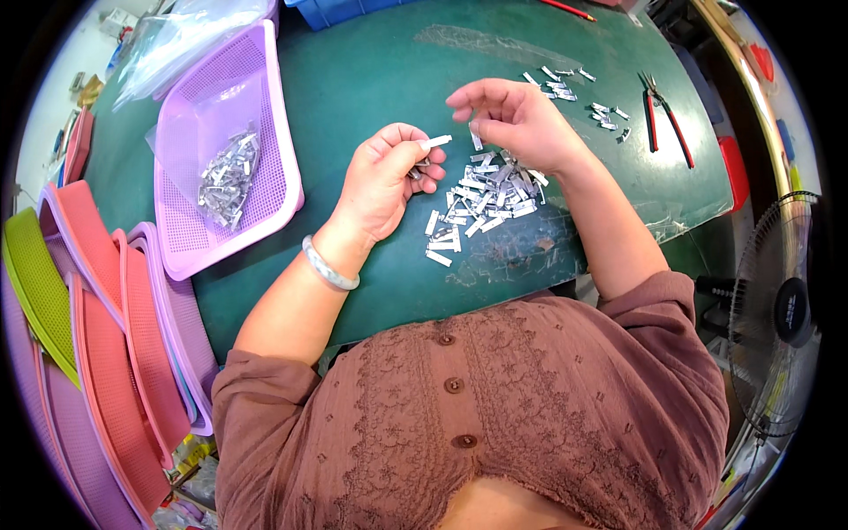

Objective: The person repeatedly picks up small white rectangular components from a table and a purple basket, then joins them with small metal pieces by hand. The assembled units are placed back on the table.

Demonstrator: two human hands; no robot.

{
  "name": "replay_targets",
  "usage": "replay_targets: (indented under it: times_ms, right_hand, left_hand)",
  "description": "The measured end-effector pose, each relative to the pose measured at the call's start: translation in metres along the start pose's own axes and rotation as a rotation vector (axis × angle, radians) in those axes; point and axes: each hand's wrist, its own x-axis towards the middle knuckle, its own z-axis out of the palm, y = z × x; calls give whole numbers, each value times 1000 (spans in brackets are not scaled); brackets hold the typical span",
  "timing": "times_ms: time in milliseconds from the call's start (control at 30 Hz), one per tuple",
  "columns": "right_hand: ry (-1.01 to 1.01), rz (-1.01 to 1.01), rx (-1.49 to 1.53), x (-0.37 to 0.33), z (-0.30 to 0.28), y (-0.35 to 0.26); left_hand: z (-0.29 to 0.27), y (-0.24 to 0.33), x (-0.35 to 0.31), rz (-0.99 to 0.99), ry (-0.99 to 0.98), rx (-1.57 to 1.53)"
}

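My left hand [389,172] is closed over the table, pinching a small silvery metal clip [435,141] between thumb and forefinger. More metal shows under its curled fingers. To its right, my right hand [521,124] grips another small metal clip [476,134] by thumb and fingers, above the far edge of a loose pile of metal clips [481,194]. The pile spreads on the green table [353,75] between and below my hands. Part of it is hidden by the right hand. A pale bangle circles my left wrist.
A purple basket [287,172] at left holds a clear bag of metal clips [228,181]. Red-handled pliers [664,124] lie at right, near small clip groups [558,88]. Stacked coloured baskets [106,336] stand at lower left, a blue bin [340,11] at the back, a fan [777,309] at right.
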Motion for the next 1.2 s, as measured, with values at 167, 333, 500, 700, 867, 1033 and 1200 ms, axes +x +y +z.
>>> replay_targets:
  times_ms: [167, 333, 500, 700, 867, 1033, 1200]
  right_hand:
    - [-92, -13, 23, -1, 3, 0]
    - [-98, -46, 134, -5, 14, -5]
    - [-40, -72, 122, -6, 21, -5]
    - [-13, -71, 59, -5, 23, -2]
    - [-9, -34, -13, -6, 24, -2]
    - [-15, 41, -6, -6, 22, -7]
    - [-59, 60, 96, -5, 17, -6]
  left_hand:
    - [4, 1, -2, 115, 48, 99]
    - [6, 0, -3, 177, 64, 124]
    - [8, 0, -5, 187, 70, 133]
    - [10, -2, -5, 183, 77, 175]
    - [10, -2, -6, 143, 61, 232]
    - [12, -2, -7, 111, 71, 250]
    - [9, -1, -5, 23, 59, 138]
